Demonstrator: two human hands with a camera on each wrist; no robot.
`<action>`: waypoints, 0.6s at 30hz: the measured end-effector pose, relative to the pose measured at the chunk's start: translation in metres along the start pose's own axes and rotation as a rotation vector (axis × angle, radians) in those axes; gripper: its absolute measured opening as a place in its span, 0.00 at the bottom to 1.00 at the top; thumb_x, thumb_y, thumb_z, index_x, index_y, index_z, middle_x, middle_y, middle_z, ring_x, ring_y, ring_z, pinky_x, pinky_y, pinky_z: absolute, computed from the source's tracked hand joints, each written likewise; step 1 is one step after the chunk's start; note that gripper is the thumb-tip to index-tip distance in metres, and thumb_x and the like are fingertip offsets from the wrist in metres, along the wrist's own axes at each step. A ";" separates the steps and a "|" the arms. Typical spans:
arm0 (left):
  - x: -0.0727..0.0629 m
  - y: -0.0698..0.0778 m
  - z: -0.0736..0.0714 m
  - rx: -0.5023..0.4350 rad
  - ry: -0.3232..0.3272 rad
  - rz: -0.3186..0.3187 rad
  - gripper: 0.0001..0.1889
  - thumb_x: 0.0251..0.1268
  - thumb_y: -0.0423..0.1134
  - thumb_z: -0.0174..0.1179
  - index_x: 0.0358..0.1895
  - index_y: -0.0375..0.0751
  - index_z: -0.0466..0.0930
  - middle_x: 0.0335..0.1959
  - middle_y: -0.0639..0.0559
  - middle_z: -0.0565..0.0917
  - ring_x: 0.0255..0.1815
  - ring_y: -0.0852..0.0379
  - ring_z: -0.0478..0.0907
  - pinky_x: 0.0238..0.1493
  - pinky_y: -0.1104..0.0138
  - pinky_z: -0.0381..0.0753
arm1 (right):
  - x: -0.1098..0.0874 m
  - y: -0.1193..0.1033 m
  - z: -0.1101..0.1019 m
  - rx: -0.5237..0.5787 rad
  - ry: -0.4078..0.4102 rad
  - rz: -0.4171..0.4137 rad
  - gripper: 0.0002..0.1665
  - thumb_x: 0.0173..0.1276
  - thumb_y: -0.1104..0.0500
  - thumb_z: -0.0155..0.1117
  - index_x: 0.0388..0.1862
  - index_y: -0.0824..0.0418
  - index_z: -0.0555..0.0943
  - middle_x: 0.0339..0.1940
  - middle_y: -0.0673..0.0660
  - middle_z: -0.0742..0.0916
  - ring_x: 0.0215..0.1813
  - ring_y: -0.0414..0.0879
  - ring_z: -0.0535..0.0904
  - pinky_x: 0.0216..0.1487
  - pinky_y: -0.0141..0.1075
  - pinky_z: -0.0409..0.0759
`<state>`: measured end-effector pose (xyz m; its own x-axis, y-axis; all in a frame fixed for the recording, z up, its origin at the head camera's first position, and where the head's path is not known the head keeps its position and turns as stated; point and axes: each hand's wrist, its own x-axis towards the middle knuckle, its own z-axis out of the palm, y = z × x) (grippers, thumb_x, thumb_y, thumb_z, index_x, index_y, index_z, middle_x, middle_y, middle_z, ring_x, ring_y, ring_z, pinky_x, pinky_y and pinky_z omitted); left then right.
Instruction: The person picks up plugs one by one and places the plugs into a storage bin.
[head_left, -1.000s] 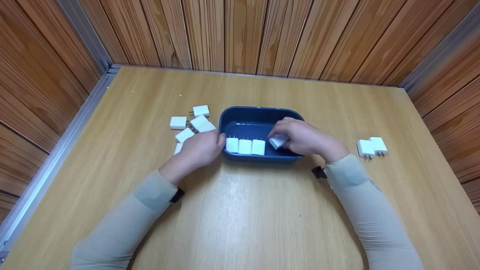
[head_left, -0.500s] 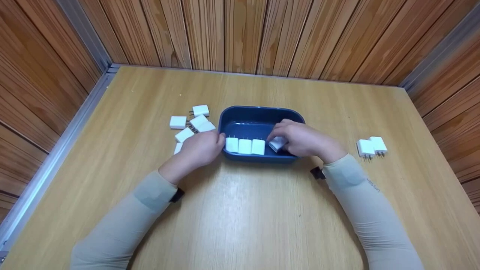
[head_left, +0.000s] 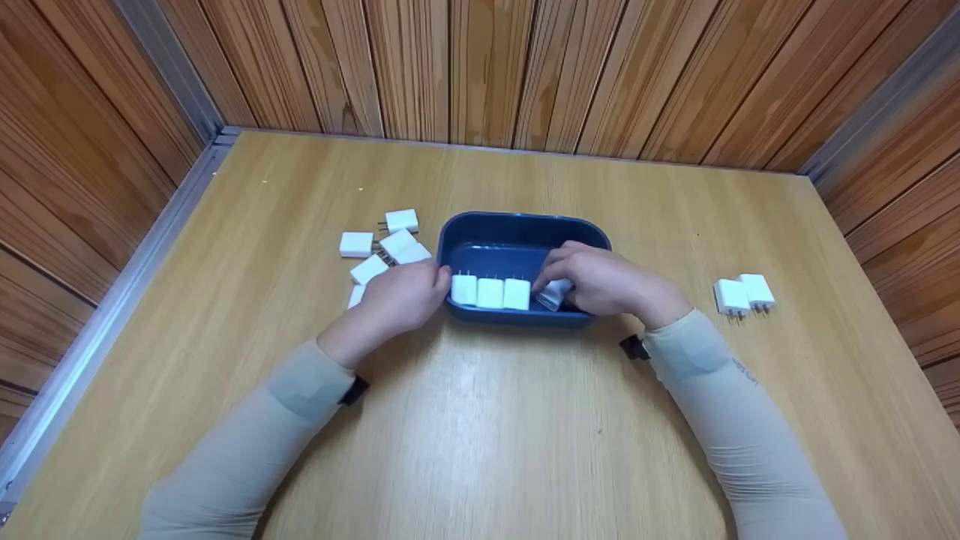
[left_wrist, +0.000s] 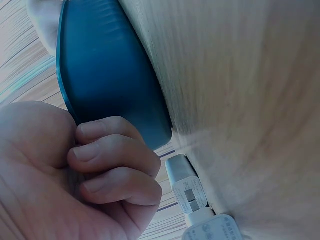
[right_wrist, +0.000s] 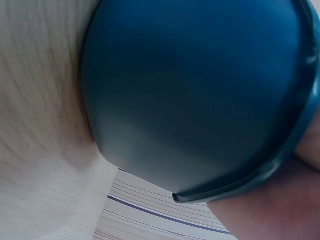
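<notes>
A dark blue plastic box (head_left: 517, 320) stands mid-table with three white plug chargers (head_left: 490, 293) in a row along its near side, prongs facing the far wall. My left hand (head_left: 405, 295) holds the box's left rim near the front corner; in the left wrist view its other fingers (left_wrist: 117, 160) curl beside the box's outer wall. Inside the box, my right hand (head_left: 600, 277) pinches a tilted white charger (head_left: 553, 294) just right of the row. The right wrist view shows mostly the box's outer wall (right_wrist: 190, 100), and the held charger is hidden there.
Several loose white chargers (head_left: 356, 244) lie left of the box, partly behind the left hand. Two more chargers (head_left: 732, 297) lie together at the right of the wooden table (head_left: 465, 435). Wood-panelled walls (head_left: 487, 75) enclose the back and sides.
My right hand has shifted slightly left and turned the charger closer to the row. The left hand and the box stay nearly still.
</notes>
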<state>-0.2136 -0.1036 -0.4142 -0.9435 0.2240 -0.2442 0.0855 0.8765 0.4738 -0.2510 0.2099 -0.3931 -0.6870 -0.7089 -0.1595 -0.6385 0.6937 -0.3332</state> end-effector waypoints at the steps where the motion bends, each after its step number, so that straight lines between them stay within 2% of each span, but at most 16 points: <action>1: 0.000 0.000 0.000 -0.003 -0.003 -0.004 0.26 0.94 0.53 0.39 0.52 0.40 0.84 0.32 0.45 0.79 0.33 0.46 0.79 0.37 0.55 0.74 | 0.000 0.000 0.000 0.001 0.001 -0.001 0.31 0.70 0.79 0.61 0.59 0.52 0.94 0.61 0.54 0.88 0.66 0.54 0.77 0.71 0.55 0.79; 11: -0.001 0.001 -0.001 -0.021 -0.018 -0.021 0.26 0.94 0.55 0.40 0.59 0.40 0.84 0.33 0.45 0.79 0.33 0.47 0.79 0.38 0.56 0.75 | 0.000 -0.001 -0.001 0.025 -0.003 0.019 0.28 0.72 0.77 0.62 0.61 0.54 0.93 0.65 0.56 0.86 0.70 0.57 0.77 0.75 0.59 0.76; 18: -0.001 0.001 -0.001 -0.020 -0.021 -0.020 0.27 0.94 0.54 0.39 0.60 0.39 0.84 0.33 0.45 0.79 0.33 0.47 0.79 0.38 0.56 0.75 | 0.002 -0.002 0.000 0.075 0.005 -0.021 0.29 0.73 0.77 0.63 0.67 0.56 0.88 0.69 0.55 0.85 0.71 0.56 0.79 0.76 0.58 0.75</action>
<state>-0.2127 -0.1034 -0.4120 -0.9381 0.2156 -0.2712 0.0601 0.8721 0.4856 -0.2512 0.2068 -0.3926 -0.6754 -0.7225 -0.1475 -0.6250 0.6670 -0.4055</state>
